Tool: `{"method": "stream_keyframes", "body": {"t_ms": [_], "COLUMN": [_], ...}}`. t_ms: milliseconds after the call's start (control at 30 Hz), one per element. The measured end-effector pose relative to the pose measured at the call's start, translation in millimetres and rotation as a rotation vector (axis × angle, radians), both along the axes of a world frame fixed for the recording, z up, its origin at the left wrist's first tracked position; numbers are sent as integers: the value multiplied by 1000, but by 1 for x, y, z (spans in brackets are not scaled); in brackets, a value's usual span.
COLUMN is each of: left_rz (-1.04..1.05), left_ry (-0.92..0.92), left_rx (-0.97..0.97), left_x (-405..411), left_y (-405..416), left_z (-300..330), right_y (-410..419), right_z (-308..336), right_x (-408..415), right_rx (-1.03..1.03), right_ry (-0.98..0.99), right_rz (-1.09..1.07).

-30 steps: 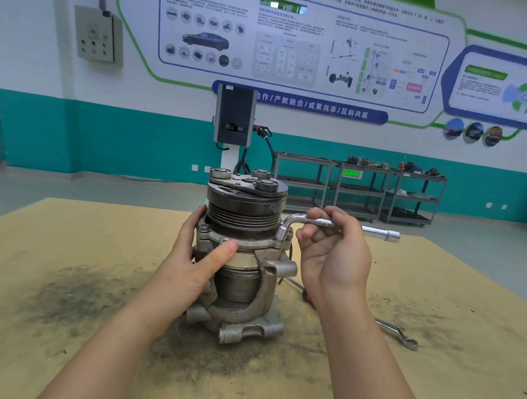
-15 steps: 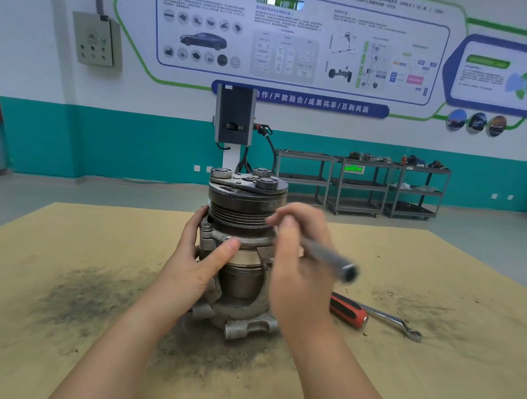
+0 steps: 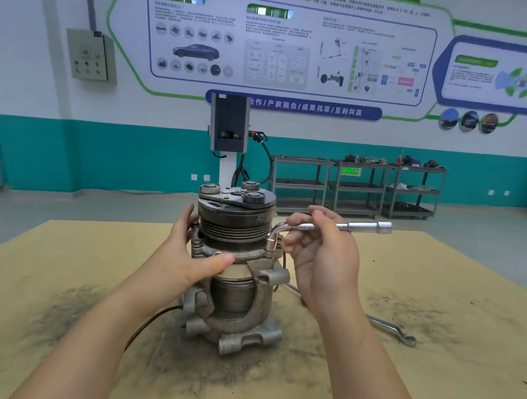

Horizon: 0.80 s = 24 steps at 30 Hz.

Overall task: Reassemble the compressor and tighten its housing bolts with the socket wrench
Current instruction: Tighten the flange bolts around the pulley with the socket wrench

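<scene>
One socket wrench, handle rightward.

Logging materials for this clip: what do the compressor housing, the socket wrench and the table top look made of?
Compressor housing: seemingly cast metal, perhaps aluminium; dull grey, rough, grimy. Socket wrench in the right hand: steel, likely chrome-plated; bright mirror-like shine. Table top: tan matte sheet, maybe board or cardboard; flat, dust-stained, uncertain. The left hand holds the housing.

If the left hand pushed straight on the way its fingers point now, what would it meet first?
Nothing new: the left hand is already against the compressor, fingers round the far side and thumb along the housing flange. Pushing on would just press into the compressor body, as far as this single view shows.
</scene>
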<state>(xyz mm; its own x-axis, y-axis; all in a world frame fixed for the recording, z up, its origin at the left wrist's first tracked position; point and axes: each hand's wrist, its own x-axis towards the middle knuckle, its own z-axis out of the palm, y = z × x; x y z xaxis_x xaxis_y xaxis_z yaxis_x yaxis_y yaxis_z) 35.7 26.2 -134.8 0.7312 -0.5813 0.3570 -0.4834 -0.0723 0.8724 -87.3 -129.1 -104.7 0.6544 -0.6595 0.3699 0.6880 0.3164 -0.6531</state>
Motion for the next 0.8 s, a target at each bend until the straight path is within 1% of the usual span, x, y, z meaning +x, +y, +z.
{"method": "stream_keyframes", "body": {"t_ms": [67,133,200,267,300,333,367,467,533,633,733,800], "left_rz": [0,32,66,103,126,156,195,349,447,511,531,616], "left_ry": [-52,-79,-78,-65,-61,-59,-62,-116,-160,-167,-120,-88], "left_rx": [70,79,60,35,27,21,19,12,-12,-20,-26,-29], "left_x": [3,5,5,3,2,-1,-4,-22,-36,-48,-52,-63], "left_y": [1,0,-2,-6,-9,-11,-14,-27,-35,-42,-43,-51], "left_z": [6,4,-1,-4,-5,-5,-6,-9,-11,-10,-5,-1], "right_y": [-4,-6,-2,5,8,9,8,-7,-17,-31,-57,-68], "right_z": [3,5,3,-4,-7,-8,-8,-1,4,18,38,47], "right_x": [1,3,4,2,-1,-3,-6,-10,-7,-2,-8,-19], "right_rx": [9,-22,-134,-311,-363,-360,-310,-54,54,253,479,506], "right_ry": [20,37,26,30,31,27,21,1,32,70,-34,-102], "right_rz": [32,21,-69,-211,-252,-262,-250,-164,-99,9,62,75]}}
